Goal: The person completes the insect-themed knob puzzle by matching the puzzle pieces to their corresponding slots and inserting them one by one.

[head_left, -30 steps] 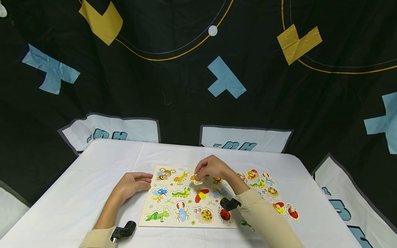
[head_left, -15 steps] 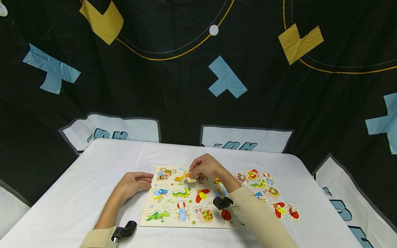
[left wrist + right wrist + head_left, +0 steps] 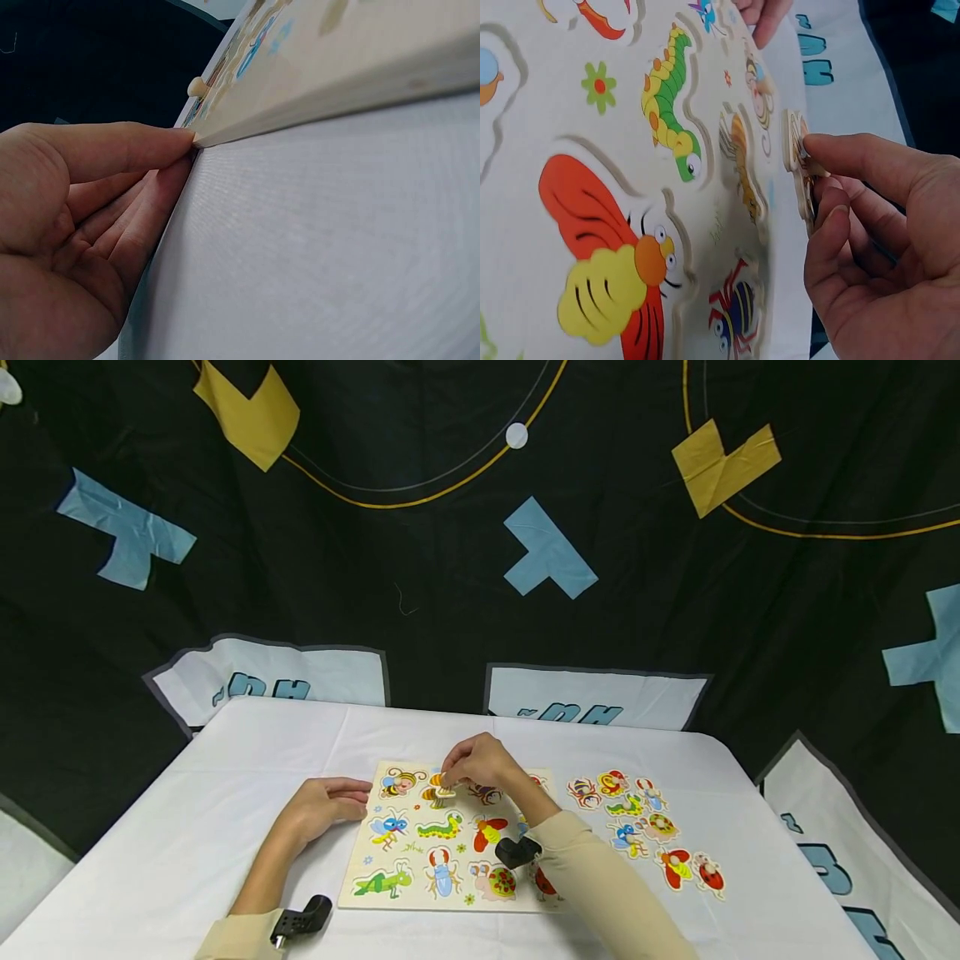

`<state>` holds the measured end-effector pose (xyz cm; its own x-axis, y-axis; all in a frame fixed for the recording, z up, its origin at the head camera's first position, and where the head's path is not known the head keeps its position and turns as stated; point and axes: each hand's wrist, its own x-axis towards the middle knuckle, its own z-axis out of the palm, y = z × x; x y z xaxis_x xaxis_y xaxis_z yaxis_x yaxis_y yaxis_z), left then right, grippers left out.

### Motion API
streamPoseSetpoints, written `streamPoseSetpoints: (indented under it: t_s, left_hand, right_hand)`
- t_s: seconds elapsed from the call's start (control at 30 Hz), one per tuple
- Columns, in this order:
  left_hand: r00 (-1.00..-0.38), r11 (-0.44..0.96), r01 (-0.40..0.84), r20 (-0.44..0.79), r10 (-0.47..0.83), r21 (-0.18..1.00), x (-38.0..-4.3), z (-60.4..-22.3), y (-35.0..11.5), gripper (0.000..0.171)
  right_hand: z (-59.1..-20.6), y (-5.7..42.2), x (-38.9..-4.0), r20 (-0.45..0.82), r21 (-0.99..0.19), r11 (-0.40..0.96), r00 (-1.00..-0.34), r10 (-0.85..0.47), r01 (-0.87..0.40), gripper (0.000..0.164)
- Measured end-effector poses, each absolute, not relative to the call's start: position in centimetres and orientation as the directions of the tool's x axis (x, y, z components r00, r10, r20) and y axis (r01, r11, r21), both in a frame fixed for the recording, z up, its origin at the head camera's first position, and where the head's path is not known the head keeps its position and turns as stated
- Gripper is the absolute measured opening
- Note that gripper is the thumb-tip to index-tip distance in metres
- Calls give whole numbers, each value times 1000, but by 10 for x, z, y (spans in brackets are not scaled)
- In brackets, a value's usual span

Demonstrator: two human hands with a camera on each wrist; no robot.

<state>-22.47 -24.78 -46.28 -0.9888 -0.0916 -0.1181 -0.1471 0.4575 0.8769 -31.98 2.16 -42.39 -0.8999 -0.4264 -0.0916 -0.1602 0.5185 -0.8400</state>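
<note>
A pale wooden insect puzzle board lies flat on the cloth. My right hand pinches an orange-striped insect puzzle piece between thumb and fingers over the board's top row. In the right wrist view the puzzle piece is tilted and raised off the board, near a yellow-orange ant-shaped recess. My left hand rests at the board's left edge, fingertips touching it; the left wrist view shows the fingers fairly straight against the corner. A bee fills the top-left spot, its small knob standing up.
Several loose insect pieces lie right of the board, among them a spider, a green caterpillar, a red-winged bug and a ladybug. A white cloth covers the table; a black backdrop hangs behind.
My right hand has moved left along the top row with the pinched puzzle piece, from near the spider picture to the ant picture. The left hand has stayed at the board's edge.
</note>
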Motion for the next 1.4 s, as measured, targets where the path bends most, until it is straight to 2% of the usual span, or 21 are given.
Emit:
streamPoseSetpoints:
  t_s: [0.77,1.4]
  left_hand:
    - [-992,461,-126,-103,-76,878,-225,-464,-249,49]
    - [-991,474,-134,-107,-85,870,-225,-463,-249,49]
  right_hand:
    - [-438,5,-324,-123,-792,597,-923,-364,-130,13]
    - [-444,4,-320,-138,-793,600,-926,-352,-109,14]
